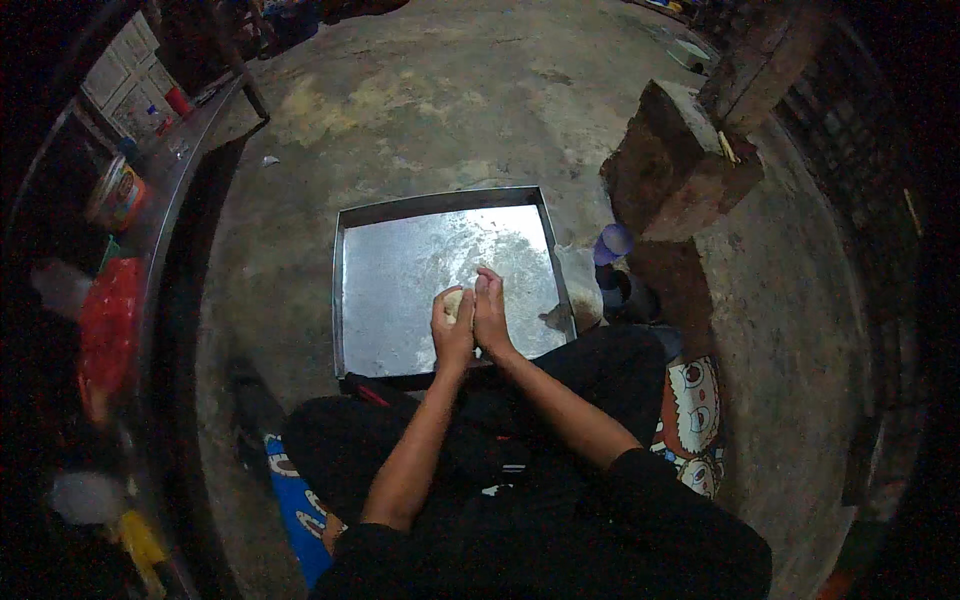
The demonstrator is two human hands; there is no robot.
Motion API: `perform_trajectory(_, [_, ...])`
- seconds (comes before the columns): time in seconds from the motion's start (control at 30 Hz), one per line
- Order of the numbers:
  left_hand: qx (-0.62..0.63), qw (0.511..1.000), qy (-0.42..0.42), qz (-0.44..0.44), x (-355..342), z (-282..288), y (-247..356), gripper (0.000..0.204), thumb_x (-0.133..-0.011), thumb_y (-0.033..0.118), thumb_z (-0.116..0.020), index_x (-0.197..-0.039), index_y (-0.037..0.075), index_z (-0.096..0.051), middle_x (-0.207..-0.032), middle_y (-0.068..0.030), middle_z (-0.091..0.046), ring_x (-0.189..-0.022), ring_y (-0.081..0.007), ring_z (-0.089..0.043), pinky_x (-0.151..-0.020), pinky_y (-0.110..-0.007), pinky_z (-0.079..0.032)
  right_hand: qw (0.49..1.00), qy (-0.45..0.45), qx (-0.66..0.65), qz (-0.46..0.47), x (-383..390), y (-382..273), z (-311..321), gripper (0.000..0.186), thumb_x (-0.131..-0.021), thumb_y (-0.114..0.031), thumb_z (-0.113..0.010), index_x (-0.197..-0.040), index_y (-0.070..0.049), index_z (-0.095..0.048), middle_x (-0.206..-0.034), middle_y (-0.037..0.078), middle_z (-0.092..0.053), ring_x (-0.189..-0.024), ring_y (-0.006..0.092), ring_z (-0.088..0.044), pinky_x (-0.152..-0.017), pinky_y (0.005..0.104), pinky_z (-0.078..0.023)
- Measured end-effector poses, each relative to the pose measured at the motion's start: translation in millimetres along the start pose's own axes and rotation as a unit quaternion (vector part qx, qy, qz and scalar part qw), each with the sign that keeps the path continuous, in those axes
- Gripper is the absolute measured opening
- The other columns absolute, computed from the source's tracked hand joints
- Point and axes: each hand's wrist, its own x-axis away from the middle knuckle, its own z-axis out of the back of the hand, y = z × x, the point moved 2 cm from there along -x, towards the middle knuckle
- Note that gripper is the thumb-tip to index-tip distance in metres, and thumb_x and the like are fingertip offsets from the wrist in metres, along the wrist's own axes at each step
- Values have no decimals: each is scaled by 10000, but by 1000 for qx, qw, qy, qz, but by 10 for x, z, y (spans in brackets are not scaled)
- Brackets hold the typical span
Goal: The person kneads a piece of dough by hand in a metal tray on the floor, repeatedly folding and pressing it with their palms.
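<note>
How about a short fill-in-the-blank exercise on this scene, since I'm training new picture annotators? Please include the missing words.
1. The pale lump is held between the ____ and fingers of the person's left hand.
2. The shallow metal tray rests on the ____.
3. In the picture, the purple object is to the ____ of the tray.
4. The person's sleeves are ____ in colour.

Missing words: thumb; floor; right; black.
</note>
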Motion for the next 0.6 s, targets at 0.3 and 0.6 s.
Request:
perform_trajectory(0.3, [72,992,21,97,-222,271,-47,442,-997,452,-546,-805,61,-616,-726,2,-582,-640,-96,-525,-586,-279,-426,993,-117,-22,-4,241,-332,-55,547,-1029,-404,-423,-1367,25,-392,-1376,231,-417,-1248,343,-450,-1068,421,-351])
perform_trajectory(0.6, [-26,996,0,80,-301,309,-46,544,-1030,525,-416,-840,51,-605,-742,-29,-598,-665,-124,-553,-638,-303,-449,992,-70,67,-79,224,-196,-96,520,-1049,-431,-378,-1251,38,-477,-1233,247,-495,-1134,364,-529,-986,412,-414])
